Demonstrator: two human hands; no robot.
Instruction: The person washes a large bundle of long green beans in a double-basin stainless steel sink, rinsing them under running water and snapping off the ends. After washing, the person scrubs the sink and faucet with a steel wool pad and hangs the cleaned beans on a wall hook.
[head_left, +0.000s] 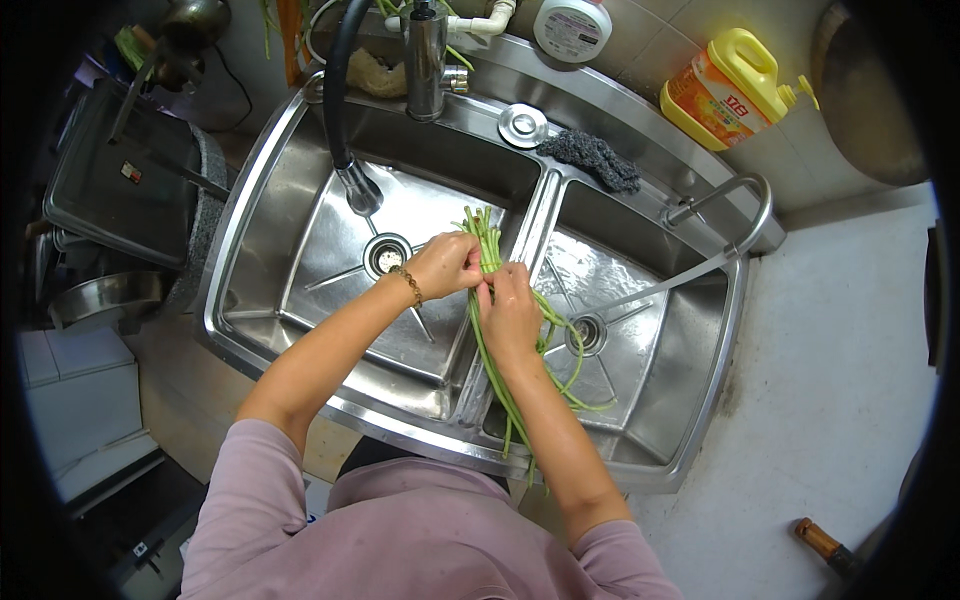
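Note:
A bundle of green long beans (491, 360) lies along the divider of a double-bowl stainless steel sink (480, 390), with some strands hanging into the right bowl. My left hand (448, 264) pinches at the bundle near its upper, stem end; a beaded bracelet is on that wrist. Against it, my right hand (512, 307) has its fingers on the beans too, and the fingertips of both hands nearly meet at a thin band around the bundle. What exactly the fingertips pinch is partly hidden. Water runs from a curved metal spout (757, 217) into the right bowl.
A black-hosed faucet (341, 135) hangs over the left bowl. Along the back ledge are a metal drain cover (523, 125) and a dark mesh scrubber (592, 159). Behind stand a white bottle (573, 30) and a yellow detergent jug (724, 94). Pots and lids (120, 180) crowd the left.

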